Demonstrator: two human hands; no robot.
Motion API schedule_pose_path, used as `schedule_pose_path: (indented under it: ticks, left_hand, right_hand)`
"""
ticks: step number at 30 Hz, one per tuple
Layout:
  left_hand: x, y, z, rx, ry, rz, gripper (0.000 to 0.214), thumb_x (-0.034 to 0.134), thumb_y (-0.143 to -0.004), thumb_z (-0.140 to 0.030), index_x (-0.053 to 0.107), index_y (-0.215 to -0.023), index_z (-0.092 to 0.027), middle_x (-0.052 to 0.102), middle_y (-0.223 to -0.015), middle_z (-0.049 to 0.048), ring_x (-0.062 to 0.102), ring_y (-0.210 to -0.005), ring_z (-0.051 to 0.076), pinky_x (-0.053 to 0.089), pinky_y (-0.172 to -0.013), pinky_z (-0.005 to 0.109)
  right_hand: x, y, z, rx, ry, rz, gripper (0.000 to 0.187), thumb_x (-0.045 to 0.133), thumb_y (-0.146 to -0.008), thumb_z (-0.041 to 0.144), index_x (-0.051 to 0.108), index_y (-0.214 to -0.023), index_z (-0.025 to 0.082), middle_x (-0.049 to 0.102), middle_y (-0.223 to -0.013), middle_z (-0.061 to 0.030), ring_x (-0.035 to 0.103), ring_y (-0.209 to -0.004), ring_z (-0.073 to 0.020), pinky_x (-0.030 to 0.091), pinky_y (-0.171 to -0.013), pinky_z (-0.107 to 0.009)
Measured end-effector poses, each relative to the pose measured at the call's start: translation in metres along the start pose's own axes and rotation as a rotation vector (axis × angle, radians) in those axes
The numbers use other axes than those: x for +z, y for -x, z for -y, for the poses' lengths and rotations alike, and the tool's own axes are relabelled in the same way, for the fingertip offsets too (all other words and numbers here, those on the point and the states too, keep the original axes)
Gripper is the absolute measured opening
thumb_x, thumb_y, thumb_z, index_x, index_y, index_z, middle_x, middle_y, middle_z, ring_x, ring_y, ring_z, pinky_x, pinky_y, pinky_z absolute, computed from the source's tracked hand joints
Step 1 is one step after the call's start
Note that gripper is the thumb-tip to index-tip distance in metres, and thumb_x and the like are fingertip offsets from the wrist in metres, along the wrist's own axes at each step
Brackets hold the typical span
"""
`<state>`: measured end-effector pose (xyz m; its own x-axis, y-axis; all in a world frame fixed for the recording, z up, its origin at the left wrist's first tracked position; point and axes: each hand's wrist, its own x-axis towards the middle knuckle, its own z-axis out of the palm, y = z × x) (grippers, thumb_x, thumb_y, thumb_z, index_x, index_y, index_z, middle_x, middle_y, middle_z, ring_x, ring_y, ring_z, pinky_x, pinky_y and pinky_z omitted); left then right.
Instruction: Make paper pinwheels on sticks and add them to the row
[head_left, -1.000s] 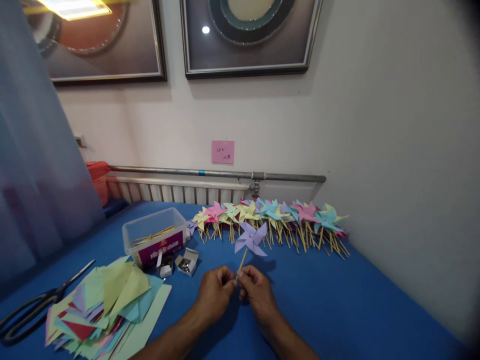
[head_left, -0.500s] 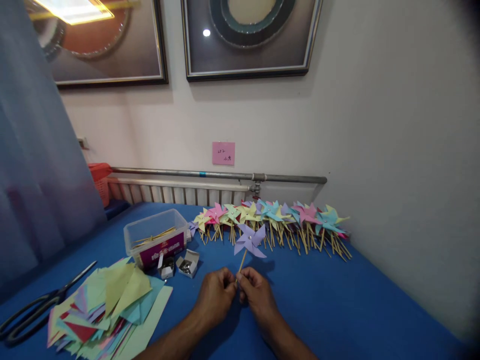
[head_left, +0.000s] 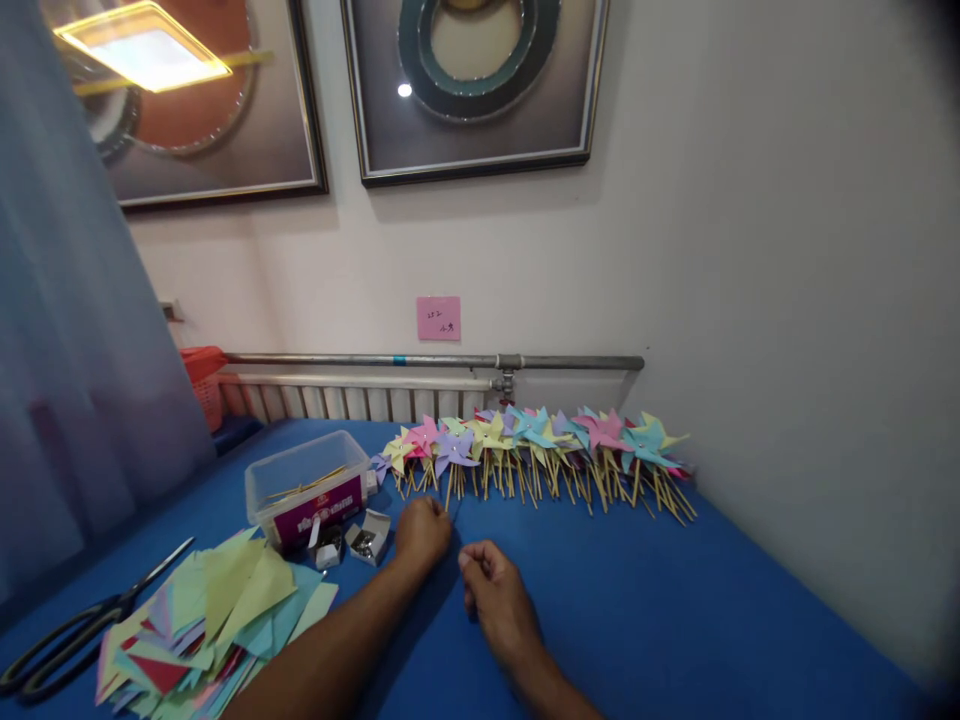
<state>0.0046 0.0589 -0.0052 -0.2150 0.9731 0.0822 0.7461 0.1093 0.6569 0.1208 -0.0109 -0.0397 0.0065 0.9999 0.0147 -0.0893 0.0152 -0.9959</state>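
A purple paper pinwheel [head_left: 455, 450] on a thin wooden stick stands out at the front of the row of finished pinwheels [head_left: 531, 430]. My left hand [head_left: 424, 528] reaches forward with its fingers closed on the lower end of that stick. Closer to me, my right hand [head_left: 496, 598] hovers over the blue cloth, its fingers curled in loosely and nothing visible in them. Pink, yellow, blue and green pinwheels lie in the row, their sticks pointing toward me.
Left of my hands are a clear plastic box [head_left: 304, 460] of sticks and small open boxes of metal pins [head_left: 367, 540]. Colored paper pieces [head_left: 202, 620] lie piled near black-handled scissors [head_left: 97, 625]. Behind the blue table [head_left: 637, 610] are a radiator and pipe [head_left: 442, 361].
My left hand has carried the purple pinwheel forward and left to the row. My right hand has let go of the stick and stays back, apart from it.
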Motion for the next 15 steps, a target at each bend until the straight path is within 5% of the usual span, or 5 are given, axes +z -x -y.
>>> schedule_pose_path:
  ticks: [7, 15]
  left_hand:
    - [0.017, -0.033, -0.027, -0.088, -0.144, -0.142, 0.027, 0.050, -0.092, -0.021, 0.074, -0.102, -0.015, 0.075, -0.106, 0.0177, 0.069, -0.102, 0.029, 0.046, -0.079, 0.033]
    - [0.019, -0.044, -0.021, -0.099, -0.216, -0.178, 0.032, 0.045, -0.094, -0.020, 0.073, -0.109, -0.012, 0.074, -0.106, 0.0210, 0.070, -0.101, 0.029, 0.049, -0.083, 0.035]
  right_hand:
    - [0.000, 0.000, 0.000, -0.002, 0.010, 0.010, 0.024, 0.063, -0.078, 0.047, 0.055, -0.075, 0.024, 0.047, -0.051, 0.0069, 0.040, -0.042, -0.0108, 0.030, -0.043, -0.024]
    - [0.001, 0.000, 0.000, 0.008, 0.017, 0.010, 0.025, 0.063, -0.076, 0.048, 0.055, -0.073, 0.024, 0.045, -0.054, 0.0075, 0.042, -0.043, -0.0106, 0.031, -0.042, -0.023]
